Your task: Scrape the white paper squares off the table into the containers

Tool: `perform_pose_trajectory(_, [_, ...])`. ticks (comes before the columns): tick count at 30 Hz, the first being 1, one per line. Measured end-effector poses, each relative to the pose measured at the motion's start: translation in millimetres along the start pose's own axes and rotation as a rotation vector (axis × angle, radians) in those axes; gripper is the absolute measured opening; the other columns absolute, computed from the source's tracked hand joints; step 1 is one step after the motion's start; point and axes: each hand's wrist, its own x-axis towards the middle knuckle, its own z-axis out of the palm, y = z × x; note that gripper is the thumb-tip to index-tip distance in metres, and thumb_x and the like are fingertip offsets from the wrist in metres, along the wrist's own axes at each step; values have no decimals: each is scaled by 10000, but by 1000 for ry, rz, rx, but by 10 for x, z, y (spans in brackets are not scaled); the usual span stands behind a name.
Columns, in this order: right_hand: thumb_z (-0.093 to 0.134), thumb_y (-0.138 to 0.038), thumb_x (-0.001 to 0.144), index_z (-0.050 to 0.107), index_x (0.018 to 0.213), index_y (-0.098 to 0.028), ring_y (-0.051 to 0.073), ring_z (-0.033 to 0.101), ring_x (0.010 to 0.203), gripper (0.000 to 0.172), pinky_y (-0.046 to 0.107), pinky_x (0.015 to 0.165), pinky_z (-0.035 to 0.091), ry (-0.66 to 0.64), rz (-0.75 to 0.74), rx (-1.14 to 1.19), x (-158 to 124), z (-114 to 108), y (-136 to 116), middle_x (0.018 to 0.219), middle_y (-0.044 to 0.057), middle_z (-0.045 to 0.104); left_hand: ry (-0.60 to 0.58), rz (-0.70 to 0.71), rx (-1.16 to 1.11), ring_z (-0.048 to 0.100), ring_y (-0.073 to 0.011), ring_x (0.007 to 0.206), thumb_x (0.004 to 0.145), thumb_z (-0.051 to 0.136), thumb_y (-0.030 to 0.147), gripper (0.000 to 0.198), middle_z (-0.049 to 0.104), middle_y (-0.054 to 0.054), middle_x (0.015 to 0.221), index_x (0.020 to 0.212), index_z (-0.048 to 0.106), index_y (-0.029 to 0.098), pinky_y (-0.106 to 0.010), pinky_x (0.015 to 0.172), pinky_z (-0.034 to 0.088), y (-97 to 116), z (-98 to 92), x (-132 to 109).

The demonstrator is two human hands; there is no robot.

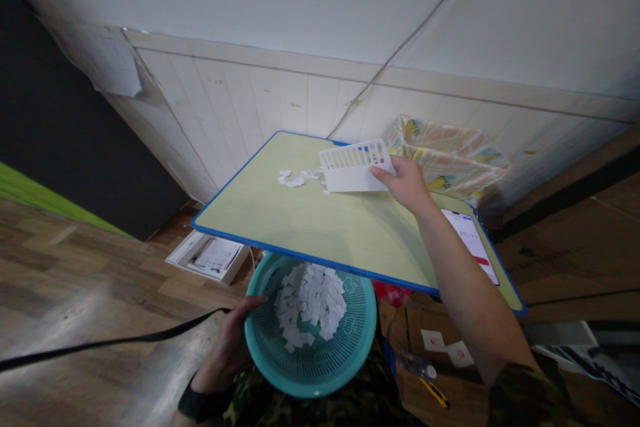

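Observation:
My right hand [407, 183] is closed on the right end of a white slotted plastic piece [353, 177], which it holds tilted over the table [320, 227]. Small scraps of white paper [295, 178] lie on the tabletop just left of the piece, some partly hidden behind it. With my left hand [237, 330] I grip the left rim of a teal plastic basket [363, 340] below the table's front edge. A heap of white paper scraps [315, 300] lies inside the basket.
A phone [470, 243] lies on the table's right side. Behind it stands a cloth-lined basket [450, 153] against the wall. On the floor are an open white box [235, 270] at left and a yellow cutter [434, 392] at right. A black strap [125, 340] crosses the left side.

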Motion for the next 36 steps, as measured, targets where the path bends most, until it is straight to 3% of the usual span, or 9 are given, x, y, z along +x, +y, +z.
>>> perform_pose_trajectory(13, [652, -476, 794, 717, 895, -148, 212, 587, 717, 350, 302, 633, 423, -4, -5, 86, -15, 116, -9, 781, 51, 685, 31, 14, -3, 686, -210, 486, 799, 617, 111, 196, 759, -81, 573, 661, 755, 102, -317, 540, 579, -25, -31, 36])
perform_pose_trajectory(21, [669, -454, 777, 725, 867, -132, 198, 572, 677, 339, 283, 589, 406, 14, 28, 52, 10, -7, 51, 730, 36, 667, 20, 15, -5, 717, -233, 547, 803, 606, 103, 183, 789, -102, 657, 705, 762, 96, -344, 594, 596, -17, 4, -1])
perform_pose_trajectory(30, [688, -481, 762, 730, 873, -142, 212, 583, 705, 359, 291, 612, 417, -43, 4, 107, -7, 67, 14, 745, 40, 681, -15, 9, -41, 715, -228, 534, 777, 635, 101, 157, 778, -76, 616, 669, 749, 113, -351, 645, 600, -20, -16, 12])
perform_pose_trajectory(36, [675, -475, 770, 723, 909, -142, 216, 588, 730, 364, 295, 625, 424, 7, 18, 116, 2, 74, 34, 771, 46, 689, -3, 20, -37, 730, -245, 580, 785, 626, 99, 159, 782, -84, 628, 704, 762, 110, -352, 646, 598, -6, 24, -7])
